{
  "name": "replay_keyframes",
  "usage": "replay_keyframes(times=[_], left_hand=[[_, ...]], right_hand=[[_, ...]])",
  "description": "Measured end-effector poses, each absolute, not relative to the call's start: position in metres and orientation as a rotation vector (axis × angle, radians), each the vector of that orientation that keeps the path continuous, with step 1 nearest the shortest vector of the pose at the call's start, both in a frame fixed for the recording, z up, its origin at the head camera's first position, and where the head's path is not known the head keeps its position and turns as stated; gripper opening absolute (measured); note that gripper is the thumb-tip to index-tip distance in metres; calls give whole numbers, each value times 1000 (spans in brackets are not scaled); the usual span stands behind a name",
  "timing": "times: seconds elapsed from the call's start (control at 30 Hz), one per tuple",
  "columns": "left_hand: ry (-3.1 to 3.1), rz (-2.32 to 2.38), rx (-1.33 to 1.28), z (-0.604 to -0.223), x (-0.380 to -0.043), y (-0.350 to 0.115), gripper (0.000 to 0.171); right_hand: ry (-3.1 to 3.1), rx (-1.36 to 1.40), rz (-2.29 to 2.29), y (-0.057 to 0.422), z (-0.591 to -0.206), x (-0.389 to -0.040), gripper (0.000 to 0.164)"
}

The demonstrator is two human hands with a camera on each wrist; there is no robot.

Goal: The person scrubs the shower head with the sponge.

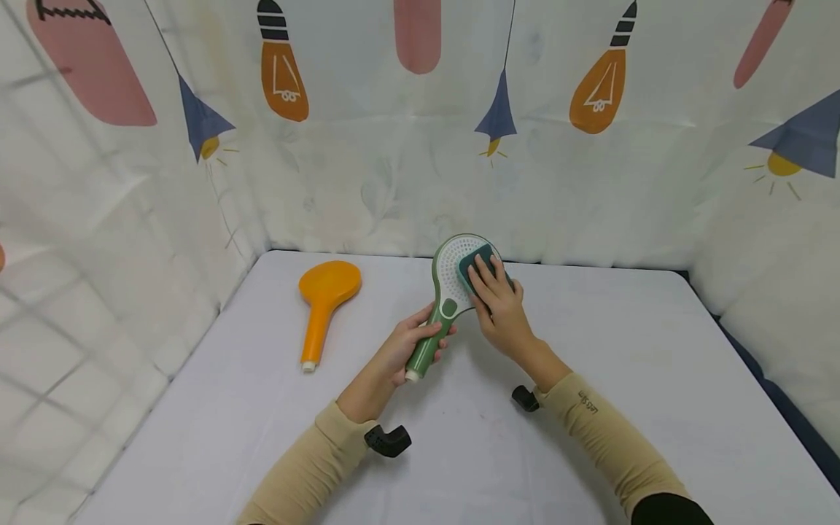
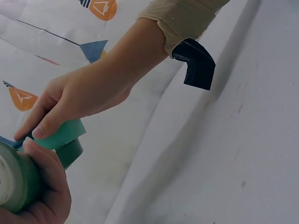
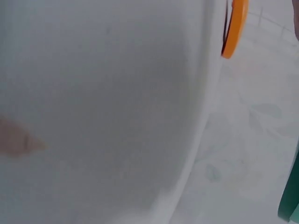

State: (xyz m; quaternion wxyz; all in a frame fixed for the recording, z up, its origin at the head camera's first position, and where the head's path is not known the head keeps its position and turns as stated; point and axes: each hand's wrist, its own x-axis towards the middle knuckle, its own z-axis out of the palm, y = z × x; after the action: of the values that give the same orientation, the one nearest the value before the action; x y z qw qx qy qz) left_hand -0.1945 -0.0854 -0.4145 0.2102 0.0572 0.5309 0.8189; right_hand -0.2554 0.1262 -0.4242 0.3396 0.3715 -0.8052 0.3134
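In the head view my left hand (image 1: 413,339) grips the green handle of a handheld shower head (image 1: 450,270), whose white nozzle face is turned up. My right hand (image 1: 504,310) holds a dark teal sponge (image 1: 469,271) against the right part of that face, fingers spread over its top. The left wrist view shows the sponge (image 2: 70,135) as a lighter and a darker green layer, with the right hand (image 2: 84,95) above it. At the lower left there, the left hand (image 2: 51,186) curls round the handle end (image 2: 21,182).
An orange shower head (image 1: 328,295) lies on the white table (image 1: 230,423) to the left of the hands. Behind the table hangs a pale curtain (image 1: 394,182) printed with lamps and bulbs. A black wrist camera (image 1: 387,441) sticks out from the left sleeve.
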Motion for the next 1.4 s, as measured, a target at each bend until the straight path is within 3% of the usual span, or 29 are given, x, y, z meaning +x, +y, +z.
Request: replay_keyframes(times=[0.3,0.6,0.87,1.17,1.4], left_hand=[[1472,2252,159,-412,-194,-85,57],[1462,2232,167,-409,-194,-83,57],[1475,2218,162,-408,-195,-82,58],[1474,2169,121,-412,-191,-81,61],[1463,2179,116,-415,-192,-78,61]], right_hand=[[-2040,1249,648,122,-417,-252,46],[-2026,1341,457,144,-399,-274,37],[-1959,1242,470,152,-401,-291,35],[-2086,872,685,144,-406,-296,46],[-2097,1008,733,122,-405,-279,47]])
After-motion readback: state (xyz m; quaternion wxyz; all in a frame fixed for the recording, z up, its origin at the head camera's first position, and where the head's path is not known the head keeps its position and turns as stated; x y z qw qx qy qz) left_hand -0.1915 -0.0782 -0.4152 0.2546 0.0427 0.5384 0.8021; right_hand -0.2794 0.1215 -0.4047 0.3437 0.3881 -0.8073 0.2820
